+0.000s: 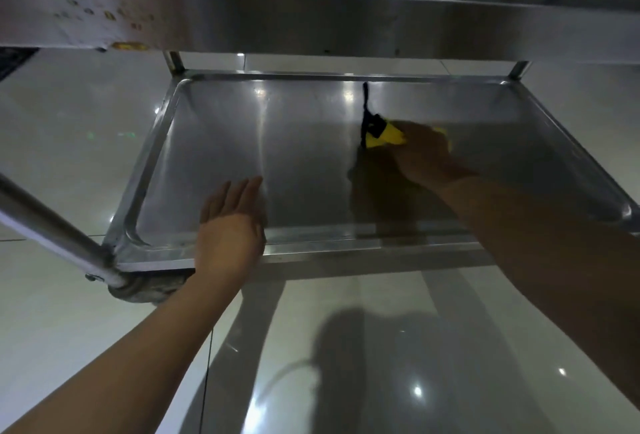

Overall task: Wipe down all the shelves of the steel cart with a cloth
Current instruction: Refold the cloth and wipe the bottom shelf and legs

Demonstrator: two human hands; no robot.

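Lower shelf (221, 156) of the steel cart (311, 17), seen from above with the person reaching in beneath the upper shelf, whose front edge spans the top of the frame. The right hand (427, 153), at centre right, lies palm-down on the yellow cloth (386, 135) and presses it against the shelf floor; the fingers are hidden on the far side of the hand, so whether they curl round the cloth or lie flat cannot be told. The left hand (230, 225), at lower centre, is spread with straight fingers and holds nothing; it sits over the near rim, though whether it touches the steel is unclear.

The shelf is a shallow tray with a raised rim; its long axis runs left to right across the frame. The cloth lies right of the shelf's middle, bunched, its exposed yellow corner pointing toward the left. A black strap (364, 101) trails from it toward the far rim.

Risks, as judged: the loose strap may drag or catch at the rim; the left half and the rounded corners at the frame's left could be missed; the cart may roll on the glossy floor (69, 156) if pushed hard, there being a caster (145, 289) at lower left; the overhanging upper shelf leaves little headroom for the forearm.
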